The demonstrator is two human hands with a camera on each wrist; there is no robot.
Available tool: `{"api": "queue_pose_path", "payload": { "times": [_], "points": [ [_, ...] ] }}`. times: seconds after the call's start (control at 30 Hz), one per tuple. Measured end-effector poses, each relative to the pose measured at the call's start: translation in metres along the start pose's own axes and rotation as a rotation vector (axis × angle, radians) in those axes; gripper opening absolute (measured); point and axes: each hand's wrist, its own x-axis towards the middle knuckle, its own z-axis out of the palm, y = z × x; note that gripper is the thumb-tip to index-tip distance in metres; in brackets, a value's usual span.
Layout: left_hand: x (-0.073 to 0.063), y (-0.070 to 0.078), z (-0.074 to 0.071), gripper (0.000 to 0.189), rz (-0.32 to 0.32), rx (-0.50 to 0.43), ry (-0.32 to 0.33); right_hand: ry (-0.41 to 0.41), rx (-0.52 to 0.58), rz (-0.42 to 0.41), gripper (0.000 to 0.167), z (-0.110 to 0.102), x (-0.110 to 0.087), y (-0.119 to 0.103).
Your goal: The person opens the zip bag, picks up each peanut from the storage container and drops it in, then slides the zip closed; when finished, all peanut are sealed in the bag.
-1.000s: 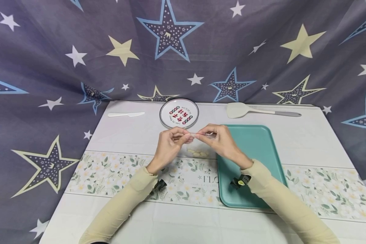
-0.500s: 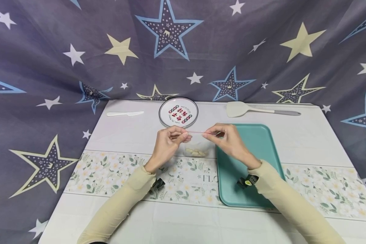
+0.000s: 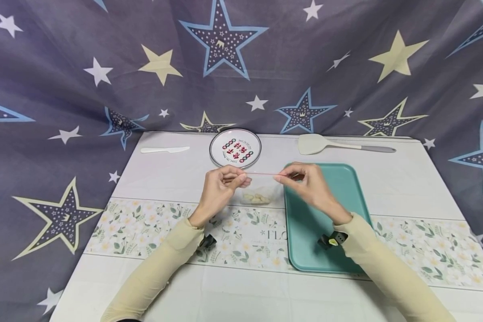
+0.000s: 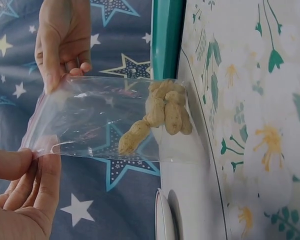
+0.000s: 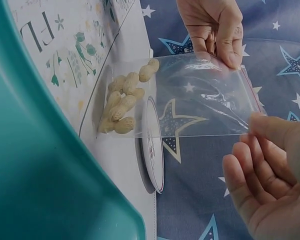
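A clear zip bag [image 4: 97, 112] with a red strip along its top hangs between the hands. Several unshelled peanuts [image 5: 122, 102] are gathered at the bag's bottom. At one top corner, my left hand [image 3: 219, 188] pinches the bag between thumb and index finger. The opposite top corner is pinched by my right hand [image 3: 306, 183], its other fingers loosely bent in the right wrist view. Between the two hands the top edge is drawn straight, and the peanuts show below it in the head view.
Beyond the bag is a round white plate [image 3: 221, 154] with red print. A white knife [image 3: 165, 150] lies at the back left, a spatula [image 3: 311, 144] at the back right. The green tray [image 3: 348, 197] lies below my right hand and forearm.
My hands were nearly together at the bag's top edge. The right hand has moved to the right, and the red-striped edge is now stretched straight. The left hand stays nearly in place.
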Motion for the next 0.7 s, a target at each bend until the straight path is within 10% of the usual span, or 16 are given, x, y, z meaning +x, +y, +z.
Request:
{"api": "queue_pose_path", "payload": {
  "times": [0.47, 0.7],
  "points": [
    [-0.014, 0.008, -0.002, 0.014, -0.161, -0.006, -0.054, -0.086, 0.102, 0.105, 0.012, -0.004, -0.022, -0.010],
    [0.001, -0.002, 0.000, 0.018, -0.277, -0.067, -0.069, -0.106, 0.145, 0.146, 0.015, -0.001, -0.011, 0.005]
  ]
}}
